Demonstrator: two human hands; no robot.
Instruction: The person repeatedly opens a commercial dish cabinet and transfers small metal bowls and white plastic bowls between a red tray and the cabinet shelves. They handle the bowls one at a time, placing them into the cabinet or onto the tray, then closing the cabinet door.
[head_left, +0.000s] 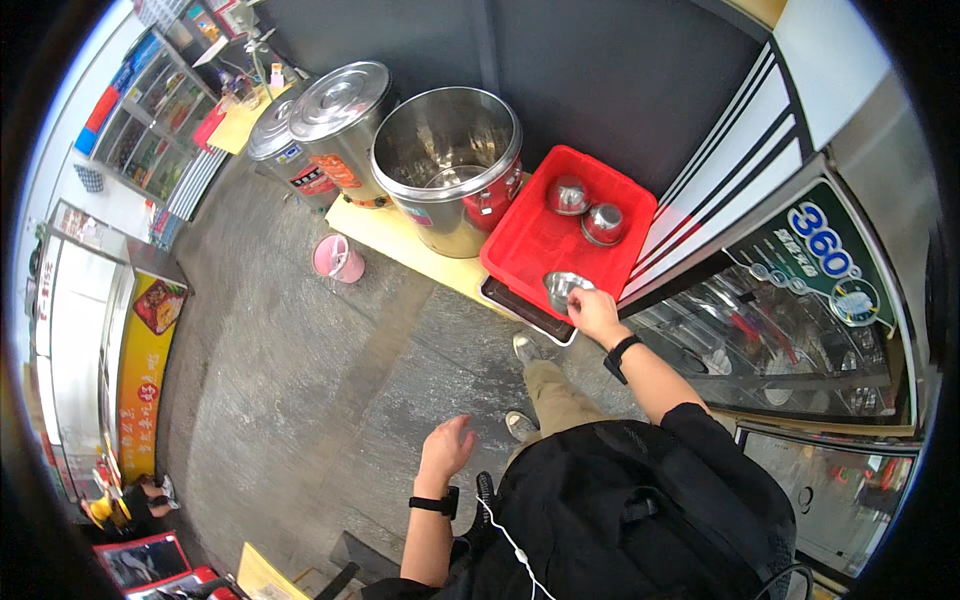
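Observation:
My right hand (596, 311) grips the rim of a small stainless steel bowl (559, 291) at the near end of a red plastic tub (525, 238). Inside that tub, toward its far end, two more metal bowls lie upside down: one bowl (568, 196) on the left and another bowl (603, 223) beside it. My left hand (446, 448) hangs over the floor, away from the tub, its fingers slightly apart and holding nothing. Part of the gripped bowl is hidden behind my fingers.
A large lidless steel pot (469, 217) stands left of the tub on a yellow board (405, 244). Beyond it are two lidded steel drums. A pink bin (339, 259) sits on the floor. To the right is a glass-fronted cabinet (757, 337). Someone sits at the lower left.

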